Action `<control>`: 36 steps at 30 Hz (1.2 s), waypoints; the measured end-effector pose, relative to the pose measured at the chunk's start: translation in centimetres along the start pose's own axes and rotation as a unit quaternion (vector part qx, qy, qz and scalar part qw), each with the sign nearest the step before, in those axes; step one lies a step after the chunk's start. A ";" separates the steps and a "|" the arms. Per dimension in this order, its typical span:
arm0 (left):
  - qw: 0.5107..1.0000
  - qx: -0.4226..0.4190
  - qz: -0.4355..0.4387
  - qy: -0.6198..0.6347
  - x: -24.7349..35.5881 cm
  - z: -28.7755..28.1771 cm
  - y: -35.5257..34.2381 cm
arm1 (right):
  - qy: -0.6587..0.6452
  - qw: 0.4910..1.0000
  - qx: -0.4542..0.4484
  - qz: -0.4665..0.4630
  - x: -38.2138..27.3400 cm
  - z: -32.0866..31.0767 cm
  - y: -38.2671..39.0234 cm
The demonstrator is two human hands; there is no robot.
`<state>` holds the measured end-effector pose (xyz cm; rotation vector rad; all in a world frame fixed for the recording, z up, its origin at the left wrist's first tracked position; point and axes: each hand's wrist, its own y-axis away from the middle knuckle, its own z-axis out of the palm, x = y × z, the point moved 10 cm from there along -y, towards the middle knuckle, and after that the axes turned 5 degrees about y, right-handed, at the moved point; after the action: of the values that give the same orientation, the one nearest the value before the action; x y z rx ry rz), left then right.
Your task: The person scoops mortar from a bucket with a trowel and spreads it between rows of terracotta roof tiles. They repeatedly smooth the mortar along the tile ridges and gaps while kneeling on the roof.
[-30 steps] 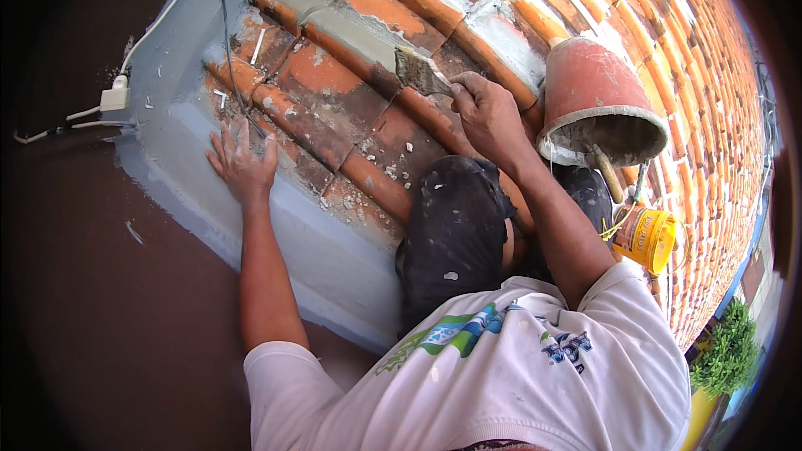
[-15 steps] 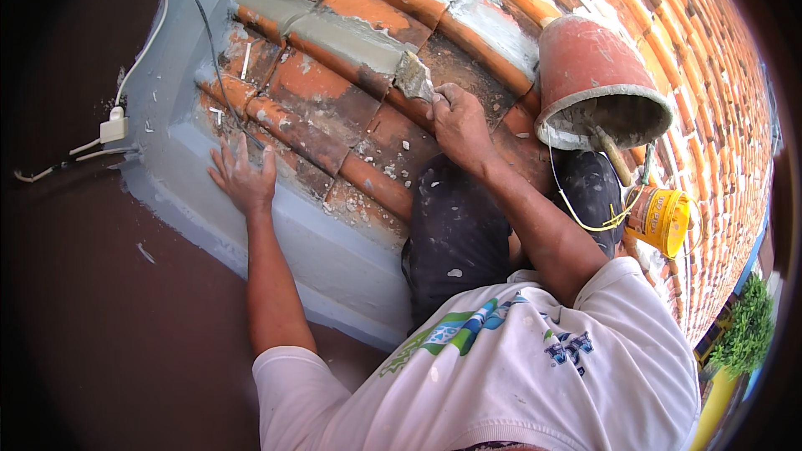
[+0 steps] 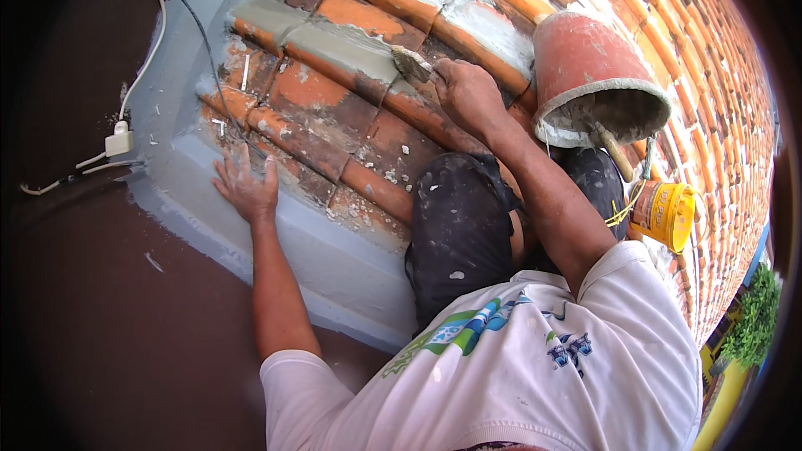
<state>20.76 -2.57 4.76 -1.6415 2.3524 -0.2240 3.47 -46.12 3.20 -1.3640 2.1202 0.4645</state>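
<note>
My right hand (image 3: 468,92) grips a paintbrush (image 3: 409,63) caked with grey material; its bristles are at the end of a freshly grey-coated ridge tile (image 3: 338,48) among weathered orange roof tiles (image 3: 305,88). My left hand (image 3: 249,188) lies open with fingers spread on the pale grey sealed edge (image 3: 188,165), beside a thin dark cable (image 3: 209,63). A tilted red, cement-crusted bucket (image 3: 589,58) sits right of the brush, with a stick (image 3: 616,150) protruding from its mouth.
A yellow pail (image 3: 664,217) with yellow cord lies below the bucket. A white cable connector (image 3: 119,140) lies on the dark brown surface (image 3: 100,284) at left. My knees (image 3: 459,217) rest near the tiles. The roof curves away rightward toward a green tree (image 3: 752,317).
My right hand and brush first shifted left, then moved a little upward along the coated tile. My left hand stays spread on the edge. The whole view has shifted slightly.
</note>
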 end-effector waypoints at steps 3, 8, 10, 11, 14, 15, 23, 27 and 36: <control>1.000 0.001 0.001 0.000 0.1 0.1 0.0 | 0.051 0.998 -0.034 -0.012 0.8 0.3 0.4; 1.000 0.015 0.014 0.005 0.1 -0.1 0.1 | 0.062 0.998 0.026 -0.022 0.6 -2.1 0.5; 1.000 0.017 0.016 0.010 0.1 -0.1 0.0 | 0.079 0.996 0.021 -0.029 -0.4 -2.0 -1.0; 1.000 0.021 0.017 0.009 0.2 -0.2 0.0 | 0.084 0.995 -0.004 -0.059 -1.5 -1.4 -1.6; 0.999 0.027 0.022 -0.002 0.3 -0.3 0.0 | 0.119 0.988 -0.082 -0.056 -1.8 -0.3 -2.1; 0.999 0.026 0.021 0.001 0.3 -0.3 0.0 | 0.125 0.987 -0.098 -0.034 -1.2 -0.2 -1.9; 0.999 0.022 0.024 -0.013 0.5 -0.5 0.1 | -0.085 0.990 -0.044 0.100 2.1 1.6 -0.2; 1.000 0.019 0.020 0.005 0.5 -0.5 0.0 | -0.104 0.993 -0.016 0.049 0.2 0.8 2.0; 1.000 0.023 0.021 0.001 0.4 -0.5 -0.1 | -0.067 0.996 -0.020 0.058 -2.1 0.5 2.2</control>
<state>20.54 -3.00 5.22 -1.5701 2.3618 -0.2706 2.31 -43.44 4.07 -1.2002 2.0974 0.6306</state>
